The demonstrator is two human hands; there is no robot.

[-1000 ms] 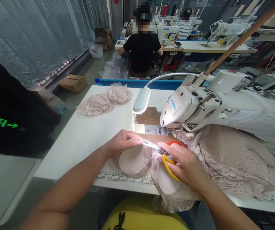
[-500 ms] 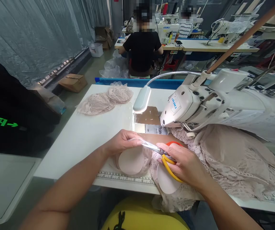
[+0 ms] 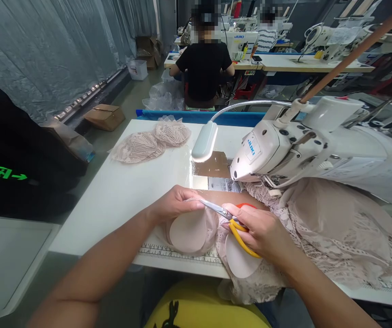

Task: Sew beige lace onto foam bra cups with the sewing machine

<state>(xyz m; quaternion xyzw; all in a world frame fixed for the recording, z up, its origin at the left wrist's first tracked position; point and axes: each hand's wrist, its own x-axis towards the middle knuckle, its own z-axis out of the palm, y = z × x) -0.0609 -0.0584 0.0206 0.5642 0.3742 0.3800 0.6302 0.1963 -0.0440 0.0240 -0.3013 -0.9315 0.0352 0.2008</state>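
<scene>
My right hand (image 3: 262, 230) is wrapped around the scissors (image 3: 239, 234), which have one yellow and one red handle. Their blades point left, with the tips at the fingers of my left hand (image 3: 178, 202). That hand is closed in a pinch on the upper edge of a beige lace bra (image 3: 187, 231); the exact bit between the fingertips is hard to see. Pale round pads show in both cups, and the second cup (image 3: 241, 257) hangs past the table's front edge under my right hand.
A white sewing machine (image 3: 267, 146) stands at right, with a heap of beige lace pieces (image 3: 335, 228) beside it. A lamp (image 3: 205, 141) overhangs the table. Two lace cups (image 3: 151, 140) lie at the back left. A ruler strip (image 3: 182, 254) runs along the front edge. A person in black (image 3: 202, 68) sits ahead.
The scissor blades look closer together than before, their tips still at my left fingers. Both hands stay nearly in place; the view has shifted slightly.
</scene>
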